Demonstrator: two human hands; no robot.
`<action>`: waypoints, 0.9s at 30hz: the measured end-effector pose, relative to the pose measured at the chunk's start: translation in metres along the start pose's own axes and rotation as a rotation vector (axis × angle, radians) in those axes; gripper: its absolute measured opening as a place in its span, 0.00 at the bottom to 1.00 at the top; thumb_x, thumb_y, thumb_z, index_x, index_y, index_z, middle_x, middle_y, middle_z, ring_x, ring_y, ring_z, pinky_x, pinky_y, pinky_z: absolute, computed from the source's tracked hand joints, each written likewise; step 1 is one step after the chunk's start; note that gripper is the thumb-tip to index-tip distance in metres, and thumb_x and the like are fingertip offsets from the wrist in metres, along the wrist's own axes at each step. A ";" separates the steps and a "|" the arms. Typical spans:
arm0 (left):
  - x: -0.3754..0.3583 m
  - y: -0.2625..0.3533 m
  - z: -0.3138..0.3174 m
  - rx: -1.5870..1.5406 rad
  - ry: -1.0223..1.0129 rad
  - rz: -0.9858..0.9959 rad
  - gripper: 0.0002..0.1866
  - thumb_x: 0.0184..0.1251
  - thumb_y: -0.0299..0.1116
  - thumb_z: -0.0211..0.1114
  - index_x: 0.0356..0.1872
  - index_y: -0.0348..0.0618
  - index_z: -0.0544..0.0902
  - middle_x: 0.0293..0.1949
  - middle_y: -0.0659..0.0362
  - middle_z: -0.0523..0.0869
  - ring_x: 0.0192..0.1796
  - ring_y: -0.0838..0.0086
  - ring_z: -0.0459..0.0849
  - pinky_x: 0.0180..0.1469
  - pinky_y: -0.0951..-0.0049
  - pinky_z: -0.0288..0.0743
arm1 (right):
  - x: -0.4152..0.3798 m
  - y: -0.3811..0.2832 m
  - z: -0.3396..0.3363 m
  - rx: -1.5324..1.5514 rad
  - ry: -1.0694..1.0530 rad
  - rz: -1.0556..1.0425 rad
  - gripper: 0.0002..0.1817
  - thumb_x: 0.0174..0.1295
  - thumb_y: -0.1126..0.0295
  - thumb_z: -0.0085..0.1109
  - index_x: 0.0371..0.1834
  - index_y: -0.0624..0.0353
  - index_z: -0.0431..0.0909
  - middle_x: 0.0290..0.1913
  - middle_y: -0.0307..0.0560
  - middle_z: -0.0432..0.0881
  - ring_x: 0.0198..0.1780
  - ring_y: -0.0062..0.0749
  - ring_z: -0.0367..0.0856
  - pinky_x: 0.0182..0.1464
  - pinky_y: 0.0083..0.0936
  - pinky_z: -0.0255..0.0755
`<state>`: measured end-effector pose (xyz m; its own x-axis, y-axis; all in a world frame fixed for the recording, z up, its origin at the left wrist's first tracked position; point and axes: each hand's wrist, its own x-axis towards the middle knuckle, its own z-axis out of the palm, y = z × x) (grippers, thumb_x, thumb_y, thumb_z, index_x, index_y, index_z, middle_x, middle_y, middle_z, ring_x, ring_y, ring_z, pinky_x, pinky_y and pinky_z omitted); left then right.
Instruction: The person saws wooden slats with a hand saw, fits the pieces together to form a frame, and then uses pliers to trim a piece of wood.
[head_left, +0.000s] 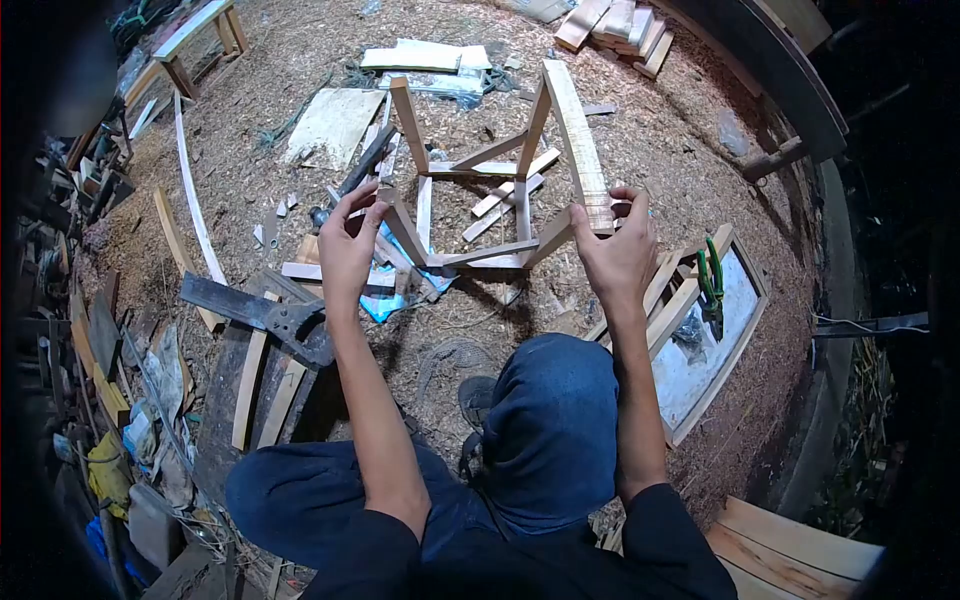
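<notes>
In front of my knees a wooden stool frame [424,215] stands on the shavings, its legs joined by rails. My left hand [346,240] is closed at the top of its near left leg, thumb and fingers at the wood. A pale flat board [577,135] lies along the tops of the two right legs. My right hand [616,250] grips the near end of that board, thumb on its left side and fingers on its right.
A saw [235,303] lies on a bench at left with wood strips. Green-handled pliers [711,285] rest on a framed panel [755,290] at right. Stacked boards [620,30] lie at the back, beside a dark beam [775,70]. Two loose strips [500,205] lie inside the frame.
</notes>
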<state>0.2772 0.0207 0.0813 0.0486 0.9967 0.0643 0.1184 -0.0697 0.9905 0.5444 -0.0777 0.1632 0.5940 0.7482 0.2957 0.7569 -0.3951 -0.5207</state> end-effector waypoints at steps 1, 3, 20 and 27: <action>0.000 0.001 0.000 0.003 0.000 -0.018 0.17 0.71 0.31 0.64 0.58 0.35 0.80 0.49 0.54 0.86 0.51 0.75 0.83 0.55 0.74 0.75 | 0.000 0.000 -0.001 0.009 -0.022 -0.005 0.29 0.52 0.55 0.72 0.51 0.60 0.72 0.43 0.57 0.82 0.45 0.51 0.83 0.46 0.43 0.74; 0.001 -0.004 0.000 -0.008 -0.002 -0.015 0.17 0.71 0.31 0.64 0.58 0.35 0.80 0.49 0.54 0.86 0.51 0.75 0.83 0.55 0.74 0.75 | 0.000 0.001 -0.001 0.018 -0.045 -0.013 0.30 0.52 0.55 0.72 0.53 0.60 0.72 0.44 0.58 0.82 0.46 0.51 0.83 0.47 0.43 0.74; 0.001 -0.008 -0.003 0.002 -0.014 -0.030 0.18 0.71 0.32 0.65 0.58 0.37 0.80 0.49 0.54 0.86 0.51 0.75 0.83 0.54 0.76 0.75 | -0.008 0.013 -0.003 0.109 -0.160 -0.095 0.34 0.49 0.61 0.77 0.59 0.56 0.72 0.43 0.55 0.85 0.46 0.43 0.85 0.48 0.37 0.77; 0.002 -0.010 -0.003 0.017 -0.009 -0.032 0.18 0.71 0.33 0.65 0.58 0.37 0.80 0.48 0.54 0.86 0.50 0.75 0.83 0.53 0.75 0.76 | -0.011 0.016 -0.001 -0.012 -0.122 -0.112 0.39 0.45 0.51 0.79 0.58 0.58 0.73 0.44 0.52 0.85 0.46 0.43 0.85 0.48 0.37 0.77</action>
<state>0.2727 0.0233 0.0718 0.0538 0.9981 0.0312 0.1374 -0.0384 0.9898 0.5501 -0.0922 0.1523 0.4683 0.8470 0.2516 0.8204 -0.3111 -0.4798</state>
